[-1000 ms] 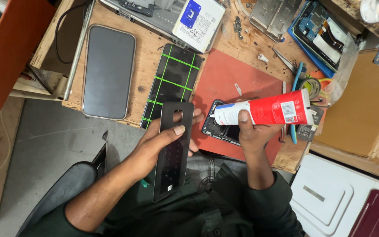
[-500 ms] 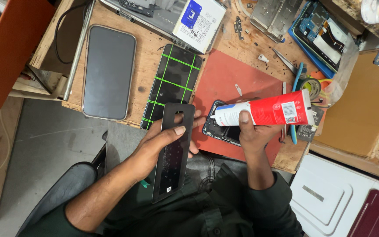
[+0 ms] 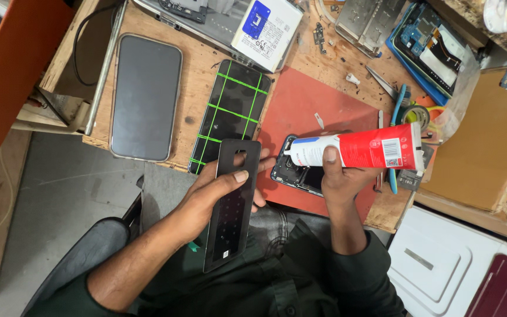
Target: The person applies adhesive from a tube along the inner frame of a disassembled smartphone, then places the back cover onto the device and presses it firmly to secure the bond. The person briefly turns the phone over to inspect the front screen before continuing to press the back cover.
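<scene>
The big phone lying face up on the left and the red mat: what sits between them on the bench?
In the head view, a dark screen panel with green tape strips lies on the wooden bench between the phone and the red mat.

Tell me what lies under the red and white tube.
Under the red and white tube, held in the right hand, an opened phone lies on the red mat. The hand and tube cover the phone's right part.

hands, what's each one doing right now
Left hand: closed on a black phone panel, held over the lap.
Right hand: closed on a red and white tube, above the opened phone.
</scene>
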